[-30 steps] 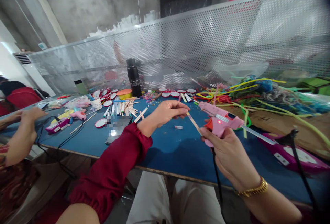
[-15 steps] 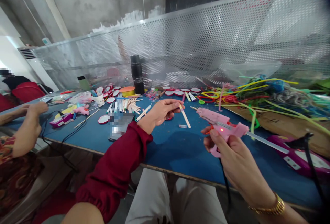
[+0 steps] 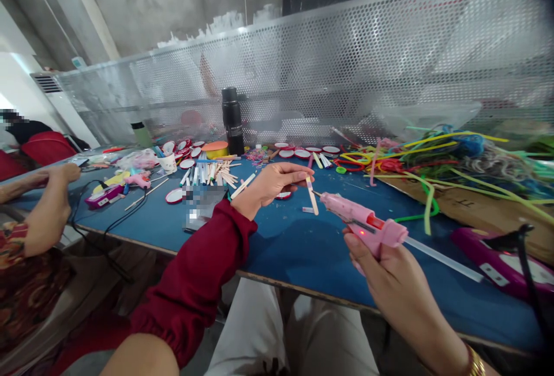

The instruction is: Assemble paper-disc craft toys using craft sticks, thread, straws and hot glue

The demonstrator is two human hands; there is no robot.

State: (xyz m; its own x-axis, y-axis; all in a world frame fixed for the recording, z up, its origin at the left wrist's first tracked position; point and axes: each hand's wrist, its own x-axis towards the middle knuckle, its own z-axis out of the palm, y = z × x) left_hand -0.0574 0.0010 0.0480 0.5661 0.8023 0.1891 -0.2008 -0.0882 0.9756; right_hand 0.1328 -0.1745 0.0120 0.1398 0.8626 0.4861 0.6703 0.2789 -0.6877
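My left hand (image 3: 272, 184), in a dark red sleeve, pinches the top of a wooden craft stick (image 3: 311, 196) that hangs down over the blue table (image 3: 298, 249). My right hand (image 3: 385, 272) is closed round the grip of a pink glue gun (image 3: 361, 220) with a red light on; a clear glue rod sticks out behind it. The gun's nozzle points left, close to the stick's middle. A small white piece (image 3: 307, 210) lies on the table just under the stick.
A black flask (image 3: 232, 121) stands at the back before a perforated metal screen (image 3: 346, 64). Sticks, markers and red-rimmed discs (image 3: 208, 175) lie scattered at left-centre, coloured pipe cleaners (image 3: 433, 157) at right. A magenta power strip (image 3: 502, 258) sits at right. Another person's arms (image 3: 47, 203) work at far left.
The glue gun has swung lower and its nozzle has come up to the stick. My left hand turned the stick from slanting to nearly upright. The view shifted slightly left.
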